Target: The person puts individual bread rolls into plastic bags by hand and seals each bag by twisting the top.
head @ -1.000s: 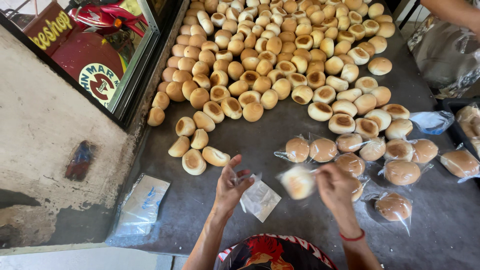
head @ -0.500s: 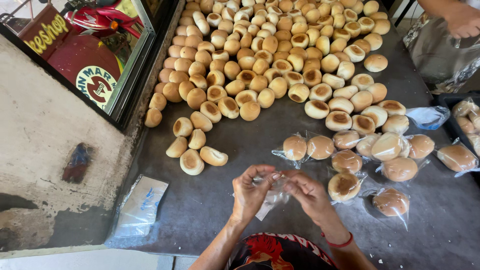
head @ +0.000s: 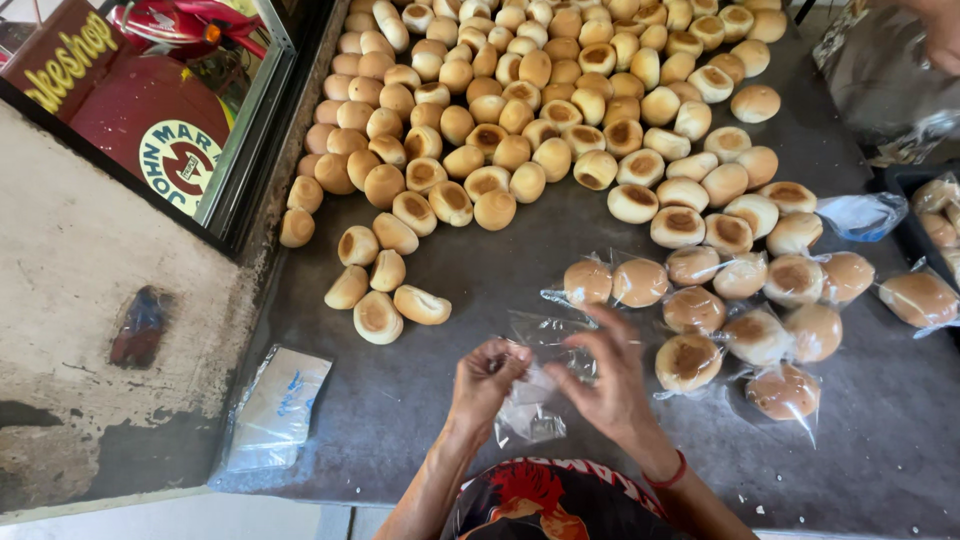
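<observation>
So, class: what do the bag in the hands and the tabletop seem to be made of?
Bag: thin clear plastic, glossy; it crinkles, glints and shows the table through it, pinched by the left hand and right hand.
Tabletop: probably metal sheet, dull dark grey with a faint sheen.

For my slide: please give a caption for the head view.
Both hands open a clear plastic bag beside bread rolls on a dark table.

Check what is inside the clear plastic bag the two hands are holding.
The clear plastic bag, pinched between the left hand and right hand, looks empty; the dark table shows through it. Fingers cover its opening, so that part cannot be checked.
</observation>
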